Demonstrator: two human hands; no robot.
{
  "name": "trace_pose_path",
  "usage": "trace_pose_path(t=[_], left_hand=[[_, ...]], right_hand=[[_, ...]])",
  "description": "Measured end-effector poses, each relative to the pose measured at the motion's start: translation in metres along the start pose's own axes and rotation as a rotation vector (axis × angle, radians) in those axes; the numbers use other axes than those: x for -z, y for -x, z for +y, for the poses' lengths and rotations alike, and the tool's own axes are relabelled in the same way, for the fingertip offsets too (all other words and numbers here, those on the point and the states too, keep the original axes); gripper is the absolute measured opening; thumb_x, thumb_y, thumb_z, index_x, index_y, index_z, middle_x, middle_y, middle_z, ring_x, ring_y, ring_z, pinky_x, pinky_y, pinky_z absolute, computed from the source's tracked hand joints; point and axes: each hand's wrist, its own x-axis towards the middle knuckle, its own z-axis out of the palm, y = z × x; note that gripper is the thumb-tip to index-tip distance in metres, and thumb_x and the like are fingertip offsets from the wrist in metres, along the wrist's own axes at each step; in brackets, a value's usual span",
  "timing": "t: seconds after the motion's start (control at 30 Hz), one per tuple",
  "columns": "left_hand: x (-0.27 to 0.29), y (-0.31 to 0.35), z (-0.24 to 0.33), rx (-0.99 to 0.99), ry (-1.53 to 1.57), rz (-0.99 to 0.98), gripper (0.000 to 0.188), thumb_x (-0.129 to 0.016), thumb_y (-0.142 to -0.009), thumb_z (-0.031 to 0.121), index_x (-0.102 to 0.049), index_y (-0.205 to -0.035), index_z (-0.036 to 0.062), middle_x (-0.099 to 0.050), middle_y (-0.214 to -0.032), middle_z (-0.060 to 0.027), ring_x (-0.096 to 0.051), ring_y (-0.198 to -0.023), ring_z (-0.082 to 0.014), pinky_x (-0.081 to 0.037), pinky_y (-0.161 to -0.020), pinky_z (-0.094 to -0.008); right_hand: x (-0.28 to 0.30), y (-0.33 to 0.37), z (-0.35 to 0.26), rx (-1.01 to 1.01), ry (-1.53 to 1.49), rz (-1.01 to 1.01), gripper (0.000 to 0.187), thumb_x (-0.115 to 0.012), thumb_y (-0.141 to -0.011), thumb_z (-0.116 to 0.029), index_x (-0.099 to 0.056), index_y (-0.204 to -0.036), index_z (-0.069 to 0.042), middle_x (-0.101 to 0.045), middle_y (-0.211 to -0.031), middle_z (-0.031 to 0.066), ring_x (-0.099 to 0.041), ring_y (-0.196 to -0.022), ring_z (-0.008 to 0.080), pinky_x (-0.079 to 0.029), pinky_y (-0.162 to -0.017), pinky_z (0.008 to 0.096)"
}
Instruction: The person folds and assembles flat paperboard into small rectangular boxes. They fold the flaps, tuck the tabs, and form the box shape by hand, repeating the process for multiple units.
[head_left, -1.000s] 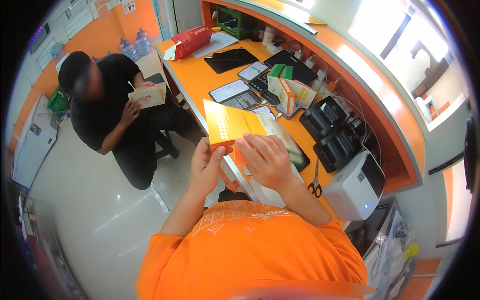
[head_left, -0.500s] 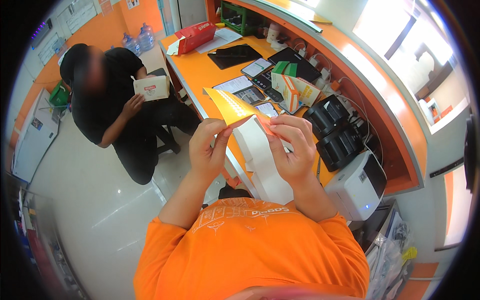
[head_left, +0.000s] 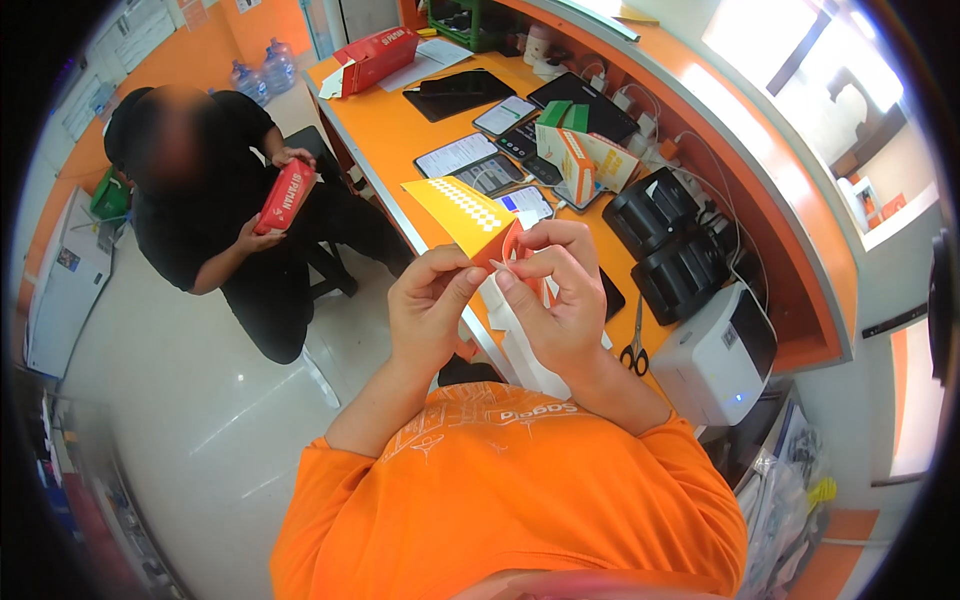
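Observation:
A printed yellow carton (head_left: 462, 214) with red-orange folded edges is up in front of my chest, over the table's near edge. My left hand (head_left: 430, 312) is closed, pinching the carton's near lower edge between thumb and fingers. My right hand (head_left: 556, 290) is closed on its right edge, where a folded flap shows. The two thumbs almost meet at a small pale tab or corner. A strip of white card (head_left: 532, 362) hangs below, partly hidden by my hands; I cannot tell whether it joins the carton.
Several phones (head_left: 458, 154) and another folded carton (head_left: 580, 155) lie on the orange table (head_left: 385, 135). Scissors (head_left: 635, 350), black machines (head_left: 652, 215) and a white printer (head_left: 715, 355) stand or lie to the right. A seated person (head_left: 200, 190) at left holds a red box (head_left: 288, 197).
My hands have drawn closer together and the yellow carton has turned, showing more of its printed side and red edge. The other person's box has turned from its white to its red face.

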Motion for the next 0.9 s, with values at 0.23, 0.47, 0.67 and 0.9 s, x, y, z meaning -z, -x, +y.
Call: trace_pose_path(t=[0.23,0.47,0.67,0.9], left_hand=[[0.004,-0.001,-0.002,-0.055,0.017,-0.131,0.009,-0.063,-0.087,-0.002,-0.06,-0.095,0.0005,-0.061,-0.088,-0.0059,-0.058,-0.083,-0.0085,-0.046,-0.072,-0.0209],[0.005,-0.002,-0.008,-0.095,0.11,-0.202,0.016,-0.057,-0.091,0.0,-0.054,-0.107,0.0026,-0.063,-0.104,-0.0094,-0.058,-0.099,-0.0118,-0.048,-0.083,-0.0276],[0.001,-0.001,-0.003,-0.029,0.378,-0.122,0.032,-0.061,-0.09,0.006,-0.046,-0.118,0.0021,-0.054,-0.121,-0.0131,-0.055,-0.114,-0.0212,-0.046,-0.096,-0.035],[0.006,-0.004,-0.004,-0.169,0.134,-0.134,0.029,-0.063,-0.088,0.005,-0.05,-0.113,0.003,-0.049,-0.125,-0.013,-0.053,-0.114,-0.0228,-0.045,-0.095,-0.0343]], right_hand=[[0.0,0.001,0.003,0.083,0.109,0.02,0.012,-0.07,-0.077,-0.001,-0.059,-0.081,-0.002,-0.055,-0.096,0.0122,-0.054,-0.088,0.0202,-0.044,-0.077,0.0296],[-0.007,0.008,0.01,0.269,0.207,0.081,0.018,-0.072,-0.074,-0.009,-0.064,-0.089,-0.008,-0.062,-0.103,0.0072,-0.056,-0.089,0.0217,-0.037,-0.08,0.034],[-0.006,0.013,0.01,0.305,0.321,-0.027,0.041,-0.069,-0.079,-0.024,-0.062,-0.117,-0.009,-0.059,-0.12,0.0097,-0.057,-0.107,0.0243,-0.034,-0.096,0.0379],[-0.011,0.017,0.011,0.345,0.567,-0.164,0.054,-0.071,-0.075,-0.024,-0.058,-0.125,-0.01,-0.04,-0.139,0.0176,-0.046,-0.123,0.0316,-0.032,-0.102,0.0411]])
